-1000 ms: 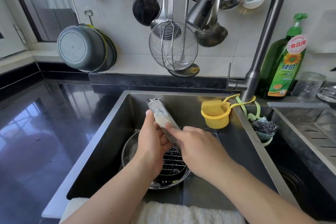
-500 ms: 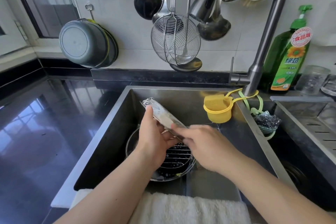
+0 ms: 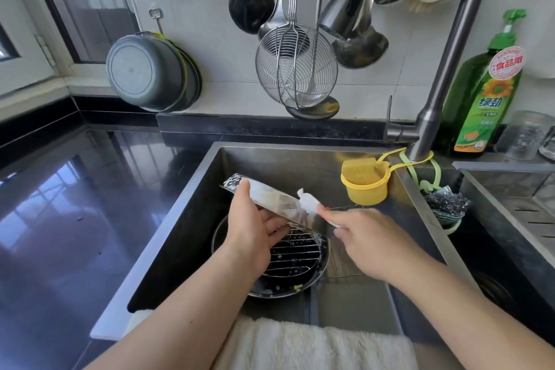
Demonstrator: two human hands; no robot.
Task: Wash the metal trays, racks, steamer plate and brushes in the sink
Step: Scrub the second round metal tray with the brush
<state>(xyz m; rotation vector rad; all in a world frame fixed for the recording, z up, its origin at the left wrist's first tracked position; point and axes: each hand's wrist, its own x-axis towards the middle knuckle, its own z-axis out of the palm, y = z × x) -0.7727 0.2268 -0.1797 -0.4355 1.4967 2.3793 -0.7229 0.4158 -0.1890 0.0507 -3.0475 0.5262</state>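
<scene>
The steel sink [image 3: 192, 237] fills the lower middle of the frame. On its floor lies a round steamer plate [image 3: 318, 276] carrying a wire rack [image 3: 295, 252]. Above these, centre frame, the left hand [image 3: 255, 234] grips a narrow metal tray [image 3: 270, 198], thumb over its upper edge and fingers curled beneath. Right of centre, the right hand [image 3: 369, 243] pinches a small white soapy brush [image 3: 309, 203] against the tray's lower end.
</scene>
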